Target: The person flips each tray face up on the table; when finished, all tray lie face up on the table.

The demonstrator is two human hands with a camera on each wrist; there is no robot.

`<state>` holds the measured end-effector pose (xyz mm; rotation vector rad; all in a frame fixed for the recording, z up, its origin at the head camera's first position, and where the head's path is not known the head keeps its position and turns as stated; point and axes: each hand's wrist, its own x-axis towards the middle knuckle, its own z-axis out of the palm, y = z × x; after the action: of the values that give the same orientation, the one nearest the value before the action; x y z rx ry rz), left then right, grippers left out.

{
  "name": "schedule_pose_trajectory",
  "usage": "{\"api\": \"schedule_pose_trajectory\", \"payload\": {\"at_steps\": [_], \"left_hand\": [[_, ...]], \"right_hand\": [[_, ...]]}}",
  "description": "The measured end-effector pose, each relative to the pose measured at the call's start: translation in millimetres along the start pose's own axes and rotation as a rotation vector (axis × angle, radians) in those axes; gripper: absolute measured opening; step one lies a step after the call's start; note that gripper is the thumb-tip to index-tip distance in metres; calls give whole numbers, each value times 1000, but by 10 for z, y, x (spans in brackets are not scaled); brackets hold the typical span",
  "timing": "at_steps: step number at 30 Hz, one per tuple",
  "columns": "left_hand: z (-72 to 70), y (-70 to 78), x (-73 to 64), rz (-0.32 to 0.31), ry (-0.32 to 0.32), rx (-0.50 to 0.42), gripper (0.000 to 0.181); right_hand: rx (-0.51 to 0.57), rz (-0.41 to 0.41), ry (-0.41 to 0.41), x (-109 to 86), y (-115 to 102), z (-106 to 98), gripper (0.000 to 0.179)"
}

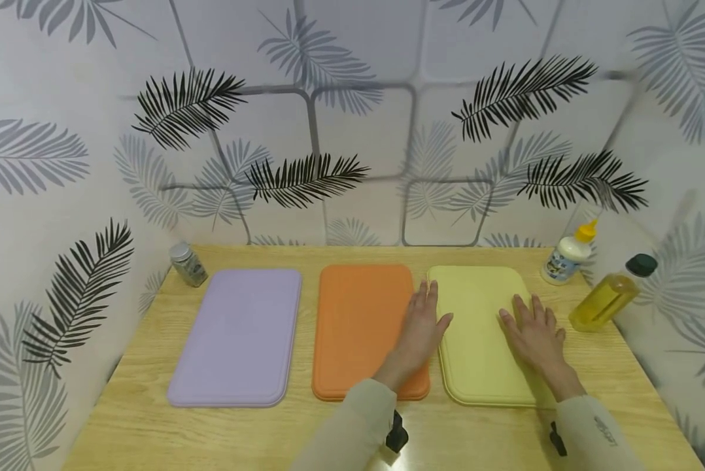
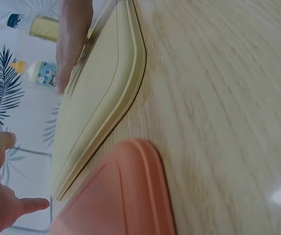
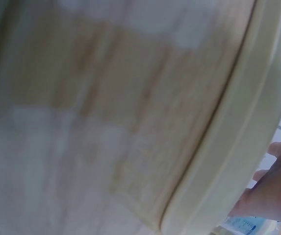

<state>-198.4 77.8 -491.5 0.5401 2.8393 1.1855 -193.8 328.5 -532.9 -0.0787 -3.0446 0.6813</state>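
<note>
A yellow board [image 1: 479, 333] with rounded corners lies flat in front of me. My left hand [image 1: 414, 330] reaches over the strip between it and the orange board [image 1: 361, 327], fingers stretched forward and thumb out to the side. Seen from the left wrist, that hand [image 2: 0, 181] has its fingers extended and holds nothing. My right hand [image 1: 537, 337] is spread over the yellow board's right edge, fingers apart. In the right wrist view the right hand [image 3: 277, 188] appears beyond the board's pale rim [image 3: 238, 127], its grasp empty.
A lilac board [image 1: 240, 337] lies at the left of the wooden table [image 1: 223, 438]. Behind it stands a small grey-capped jar [image 1: 188, 264]. At the right are a white glue bottle [image 1: 566, 256] with an orange tip and a dark-capped bottle of yellow liquid [image 1: 605, 301]. Leaf-patterned walls [image 1: 364, 131] enclose the table.
</note>
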Motion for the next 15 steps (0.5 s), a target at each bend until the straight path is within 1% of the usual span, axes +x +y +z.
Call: {"api": "schedule_pose_trajectory", "payload": {"at_steps": [4, 7, 12, 15], "left_hand": [[111, 54, 11, -1, -27, 31, 67], [183, 84, 28, -5, -18, 37, 65], [250, 102, 32, -33, -16, -18, 62], [268, 107, 19, -56, -32, -27, 60]], "right_hand": [[-1, -1, -13, -3, 16, 5, 71], [-6, -3, -15, -8, 22, -3, 71], [-10, -8, -23, 8, 49, -1, 71], [-7, -9, -23, 13, 62, 11, 72]]}}
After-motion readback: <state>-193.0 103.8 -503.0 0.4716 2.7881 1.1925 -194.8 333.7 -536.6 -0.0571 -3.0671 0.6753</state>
